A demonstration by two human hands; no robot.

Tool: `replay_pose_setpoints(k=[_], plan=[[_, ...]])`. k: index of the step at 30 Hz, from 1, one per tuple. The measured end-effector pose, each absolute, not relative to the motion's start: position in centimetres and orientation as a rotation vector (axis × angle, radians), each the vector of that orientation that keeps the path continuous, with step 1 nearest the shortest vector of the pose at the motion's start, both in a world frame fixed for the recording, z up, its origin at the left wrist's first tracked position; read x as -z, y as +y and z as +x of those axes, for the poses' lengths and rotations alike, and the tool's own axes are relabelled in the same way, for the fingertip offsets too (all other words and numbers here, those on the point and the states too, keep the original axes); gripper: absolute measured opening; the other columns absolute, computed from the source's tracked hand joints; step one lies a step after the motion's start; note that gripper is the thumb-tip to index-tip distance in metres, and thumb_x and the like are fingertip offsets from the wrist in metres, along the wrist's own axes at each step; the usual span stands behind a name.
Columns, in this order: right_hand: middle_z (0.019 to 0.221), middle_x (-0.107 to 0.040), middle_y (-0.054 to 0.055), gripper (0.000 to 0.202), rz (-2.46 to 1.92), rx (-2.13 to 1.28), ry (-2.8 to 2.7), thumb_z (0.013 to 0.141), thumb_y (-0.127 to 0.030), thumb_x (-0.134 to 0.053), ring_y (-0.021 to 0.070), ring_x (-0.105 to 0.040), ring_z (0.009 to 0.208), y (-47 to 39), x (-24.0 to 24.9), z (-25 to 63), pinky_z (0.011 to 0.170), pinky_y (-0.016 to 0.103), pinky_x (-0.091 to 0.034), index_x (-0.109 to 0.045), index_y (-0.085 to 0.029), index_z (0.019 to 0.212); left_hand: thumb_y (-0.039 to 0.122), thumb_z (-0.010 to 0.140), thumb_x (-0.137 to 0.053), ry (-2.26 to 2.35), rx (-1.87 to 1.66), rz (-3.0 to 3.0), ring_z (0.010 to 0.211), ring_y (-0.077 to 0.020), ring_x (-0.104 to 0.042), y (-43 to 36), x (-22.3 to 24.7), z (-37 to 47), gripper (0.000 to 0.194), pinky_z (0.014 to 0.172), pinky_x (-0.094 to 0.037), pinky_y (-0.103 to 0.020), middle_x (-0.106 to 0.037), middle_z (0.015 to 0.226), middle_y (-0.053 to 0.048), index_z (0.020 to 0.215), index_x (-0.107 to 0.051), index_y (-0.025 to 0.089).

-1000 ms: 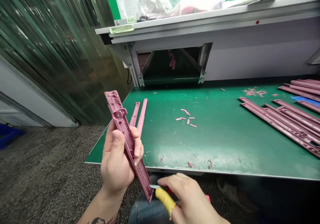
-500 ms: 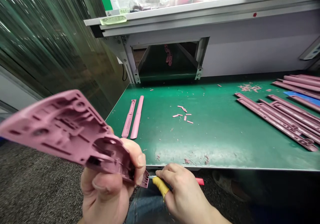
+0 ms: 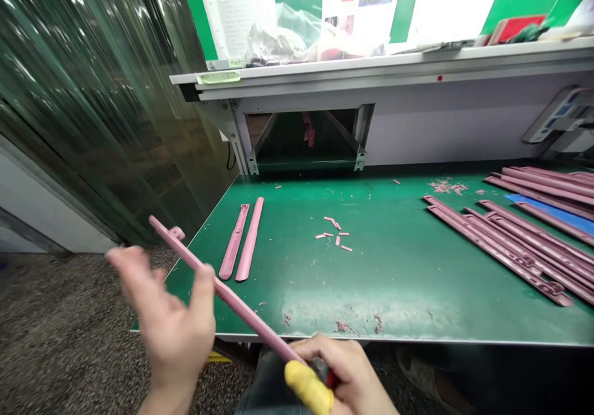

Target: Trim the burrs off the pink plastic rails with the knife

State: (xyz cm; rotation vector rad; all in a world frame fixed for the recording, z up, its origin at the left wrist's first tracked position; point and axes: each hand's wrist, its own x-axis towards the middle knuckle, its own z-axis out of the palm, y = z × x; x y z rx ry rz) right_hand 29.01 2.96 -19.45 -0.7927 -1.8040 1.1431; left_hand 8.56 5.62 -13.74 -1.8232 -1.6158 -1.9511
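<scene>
1. Two bare hands are shown; by the right hand (image 3: 346,372) the lower end of a long pink part (image 3: 250,319) is grasped, that end being partly hidden by the fingers and a yellow thumb cover (image 3: 309,387).
2. The pink part is held aslant before the table (image 3: 371,285), its narrow edge turned to view, so its broad faces cannot be inspected.
3. The left hand (image 3: 171,316) is opened, its fingers spread and blurred; its thumb is set against the part's middle, though whether any pressure is applied cannot be told.
4. Something red and grey is tucked within the right hand and is too covered to be identified.
5. Two pink pieces (image 3: 250,239) are laid side by side on the table; small pink chips (image 3: 338,240) are scattered near the middle.
6. Rows of pink strips (image 3: 499,255) are cut off by the right edge, and a blue sheet (image 3: 561,213) is partly covered by them.
7. A green label (image 3: 218,78) is fixed to the shelf edge, its characters blurred; a small tag (image 3: 236,63) above it is seemingly begun with 作业.
8. On the posted sheet (image 3: 234,13), lines of print are too faint to be read.
</scene>
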Motion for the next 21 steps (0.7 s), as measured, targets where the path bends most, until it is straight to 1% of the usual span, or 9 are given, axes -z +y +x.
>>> replay_pose_setpoints(k=[1,2,3,5,8,10,12,17,21], plan=[[0.061,-0.06,-0.001,0.02,-0.855,-1.212,-1.782,0.085,-0.036,-0.063,0.0088,-0.049,0.052,3.3,18.7,29.7,0.051,0.019,-0.039,-0.067,-0.016,0.084,0.026,0.083,-0.065,-1.456,1.577,-1.994,0.143,-0.0292,-0.009,5.1,14.3,8.3,0.086,0.115,-0.01,-0.055,-0.017,0.156,-0.002,0.148,-0.01,0.038],[0.057,-0.057,-0.002,0.023,-0.895,-1.301,-1.763,0.084,-0.039,-0.064,0.0081,-0.045,0.051,3.6,17.9,30.3,0.05,0.019,-0.036,-0.065,-0.016,0.079,0.023,0.081,-0.068,-1.261,1.261,-2.166,0.142,-0.0326,-0.013,4.6,14.8,8.2,0.086,0.114,-0.011,-0.059,-0.021,0.156,-0.005,0.148,-0.016,0.034],[0.057,-0.055,-0.003,0.028,-0.913,-1.415,-1.74,0.083,-0.042,-0.065,0.0081,-0.044,0.051,3.9,17.0,30.9,0.05,0.019,-0.036,-0.063,-0.016,0.075,0.02,0.081,-0.067,-1.06,1.009,-2.338,0.138,-0.0335,-0.026,4.2,15.0,8.1,0.076,0.112,-0.019,-0.058,-0.033,0.151,-0.008,0.146,-0.028,0.028],[0.064,-0.058,-0.001,0.034,-0.91,-1.622,-1.684,0.083,-0.05,-0.062,0.0087,-0.046,0.053,4.3,15.6,32.0,0.05,0.02,-0.037,-0.059,-0.017,0.077,0.014,0.086,-0.057,-0.782,0.671,-2.635,0.121,-0.026,-0.051,3.6,14.8,8.1,0.052,0.101,-0.043,-0.045,-0.058,0.13,-0.011,0.137,-0.045,0.017],[0.071,-0.057,-0.001,0.035,-0.922,-1.504,-1.757,0.09,-0.053,-0.049,0.0102,-0.047,0.056,4.6,14.8,33.2,0.052,0.021,-0.039,-0.058,-0.02,0.096,0.013,0.089,-0.051,-0.803,0.576,-2.753,0.104,-0.0189,-0.062,3.9,13.4,7.8,0.043,0.085,-0.055,-0.031,-0.068,0.114,-0.012,0.132,-0.048,0.009],[0.069,-0.057,0.0,0.034,-0.949,-1.167,-1.9,0.096,-0.047,-0.038,0.0116,-0.048,0.06,4.7,15.2,33.6,0.057,0.022,-0.039,-0.059,-0.02,0.098,0.011,0.09,-0.049,-0.83,0.459,-2.749,0.11,-0.0199,-0.06,4.4,12.1,7.4,0.045,0.092,-0.053,-0.035,-0.066,0.12,-0.01,0.134,-0.046,0.012],[0.069,-0.058,0.002,0.04,-0.912,-0.867,-2.046,0.098,-0.046,-0.034,0.0126,-0.05,0.061,4.8,15.9,33.5,0.058,0.023,-0.038,-0.06,-0.018,0.087,0.006,0.089,-0.044,-0.789,0.311,-2.717,0.12,-0.0222,-0.053,4.8,11.0,7.0,0.049,0.1,-0.047,-0.041,-0.062,0.127,-0.006,0.137,-0.045,0.018],[0.065,-0.054,0.003,0.058,-0.82,-0.217,-2.311,0.088,-0.069,-0.037,0.0142,-0.044,0.056,5.4,16.9,32.1,0.049,0.026,-0.026,-0.059,-0.016,0.078,0.003,0.09,-0.039,-0.71,0.227,-2.693,0.131,-0.0216,-0.042,4.9,8.7,7.5,0.047,0.112,-0.031,-0.044,-0.059,0.132,-0.002,0.132,-0.05,0.021],[0.061,-0.049,0.001,0.049,-0.773,0.052,-2.386,0.098,-0.05,-0.03,0.0133,-0.035,0.051,5.9,16.1,31.8,0.047,0.028,-0.017,-0.052,-0.018,0.068,0.004,0.091,-0.035,-0.661,0.213,-2.696,0.126,-0.021,-0.046,4.5,7.4,8.3,0.043,0.115,-0.022,-0.043,-0.064,0.124,-0.002,0.127,-0.054,0.019]])
